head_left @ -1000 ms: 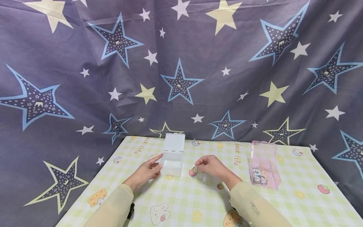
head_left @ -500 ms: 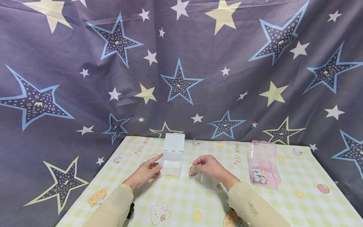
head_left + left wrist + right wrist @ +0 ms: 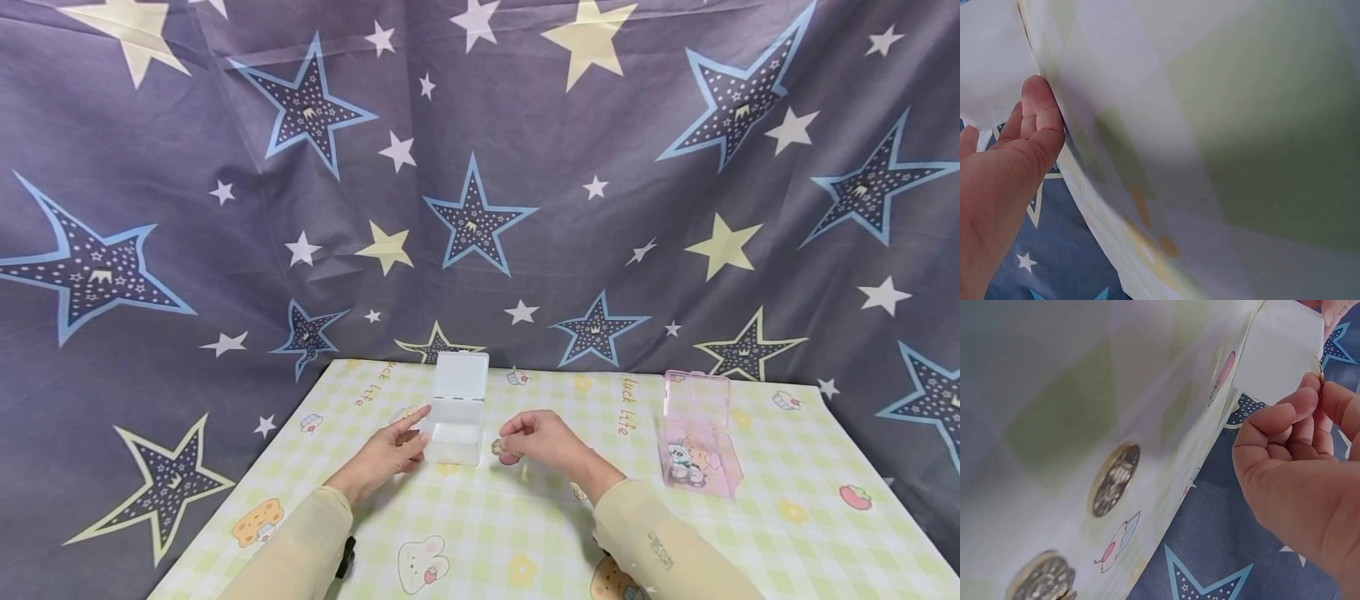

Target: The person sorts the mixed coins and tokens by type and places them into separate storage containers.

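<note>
My right hand [image 3: 551,446] is just right of the white box [image 3: 452,450], over a printed strawberry. Thumb and forefinger pinch a thin gold-rimmed coin [image 3: 1320,370], mostly hidden by the fingertips in the right wrist view. The box's hinged lid [image 3: 461,377] stands raised at the back. My left hand [image 3: 390,454] rests against the left side of the box, fingers fairly straight along its wall. In the right wrist view, one coin [image 3: 1116,480] lies flat on the cloth, with more metal discs [image 3: 1044,578] at the lower edge.
A clear pink box [image 3: 697,458] with a raised lid stands at the right; panda-like figures [image 3: 686,467] show in it. Green-checked cloth [image 3: 465,533] with printed cartoons covers the table. A dark star-patterned curtain [image 3: 525,283] hangs behind the table's far edge.
My right hand has shifted a little left toward the white box, its fingers still pinching. My left hand and both boxes stay in place.
</note>
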A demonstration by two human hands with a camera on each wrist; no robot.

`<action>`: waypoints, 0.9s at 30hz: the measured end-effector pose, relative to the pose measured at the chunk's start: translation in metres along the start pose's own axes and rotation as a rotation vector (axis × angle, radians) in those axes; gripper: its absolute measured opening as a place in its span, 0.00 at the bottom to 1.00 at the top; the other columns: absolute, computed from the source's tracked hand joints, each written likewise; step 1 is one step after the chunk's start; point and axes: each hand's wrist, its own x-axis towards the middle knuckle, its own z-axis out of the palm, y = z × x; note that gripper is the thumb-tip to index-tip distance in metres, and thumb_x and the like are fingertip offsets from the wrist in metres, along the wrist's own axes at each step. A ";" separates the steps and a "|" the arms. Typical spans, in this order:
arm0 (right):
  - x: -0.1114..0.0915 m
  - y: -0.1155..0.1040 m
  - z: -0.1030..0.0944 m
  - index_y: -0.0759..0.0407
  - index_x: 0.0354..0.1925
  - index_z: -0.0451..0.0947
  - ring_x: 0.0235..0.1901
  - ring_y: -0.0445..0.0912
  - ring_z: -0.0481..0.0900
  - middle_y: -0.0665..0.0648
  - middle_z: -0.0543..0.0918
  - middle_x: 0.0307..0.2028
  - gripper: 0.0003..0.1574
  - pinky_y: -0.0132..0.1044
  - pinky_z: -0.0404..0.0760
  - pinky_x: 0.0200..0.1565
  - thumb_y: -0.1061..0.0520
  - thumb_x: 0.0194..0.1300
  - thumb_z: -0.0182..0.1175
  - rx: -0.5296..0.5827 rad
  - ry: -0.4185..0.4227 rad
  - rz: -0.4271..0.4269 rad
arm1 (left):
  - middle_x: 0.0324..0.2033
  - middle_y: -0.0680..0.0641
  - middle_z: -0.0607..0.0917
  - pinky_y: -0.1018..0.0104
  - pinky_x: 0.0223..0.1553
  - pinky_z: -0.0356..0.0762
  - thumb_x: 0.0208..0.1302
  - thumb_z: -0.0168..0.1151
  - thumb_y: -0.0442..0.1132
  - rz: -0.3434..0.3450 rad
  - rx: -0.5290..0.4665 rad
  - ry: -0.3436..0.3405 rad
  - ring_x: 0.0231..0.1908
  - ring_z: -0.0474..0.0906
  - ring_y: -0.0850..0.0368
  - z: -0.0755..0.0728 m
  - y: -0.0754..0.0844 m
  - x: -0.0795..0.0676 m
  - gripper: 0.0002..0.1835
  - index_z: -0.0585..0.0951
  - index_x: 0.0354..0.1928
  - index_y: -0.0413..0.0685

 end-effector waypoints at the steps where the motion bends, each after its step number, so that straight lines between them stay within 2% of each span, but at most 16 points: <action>1: 0.001 0.000 0.001 0.66 0.51 0.84 0.44 0.57 0.93 0.62 0.92 0.39 0.15 0.42 0.84 0.57 0.58 0.71 0.68 -0.002 0.001 0.002 | 0.59 0.41 0.85 0.60 0.50 0.86 0.80 0.62 0.47 0.001 -0.002 -0.001 0.46 0.83 0.53 0.000 0.000 0.000 0.34 0.65 0.83 0.66; 8: 0.003 -0.002 0.003 0.62 0.48 0.85 0.42 0.58 0.93 0.59 0.92 0.37 0.11 0.45 0.85 0.55 0.58 0.71 0.69 -0.004 0.007 0.017 | 0.59 0.40 0.85 0.56 0.52 0.87 0.81 0.61 0.46 0.015 0.002 -0.006 0.46 0.83 0.52 0.001 0.003 -0.003 0.34 0.64 0.84 0.63; 16: 0.001 -0.004 0.004 0.64 0.50 0.85 0.40 0.56 0.93 0.61 0.92 0.38 0.14 0.49 0.85 0.57 0.57 0.71 0.69 0.005 0.009 0.018 | 0.60 0.40 0.85 0.56 0.52 0.87 0.81 0.61 0.47 0.011 0.009 -0.003 0.46 0.83 0.52 0.000 0.003 -0.004 0.34 0.64 0.84 0.64; 27: 0.002 -0.003 0.007 0.67 0.50 0.85 0.38 0.53 0.93 0.56 0.91 0.36 0.14 0.45 0.88 0.53 0.59 0.71 0.69 0.037 0.003 0.014 | 0.62 0.39 0.84 0.56 0.53 0.87 0.81 0.61 0.47 0.019 0.008 -0.004 0.46 0.83 0.53 0.001 0.002 -0.004 0.34 0.64 0.84 0.63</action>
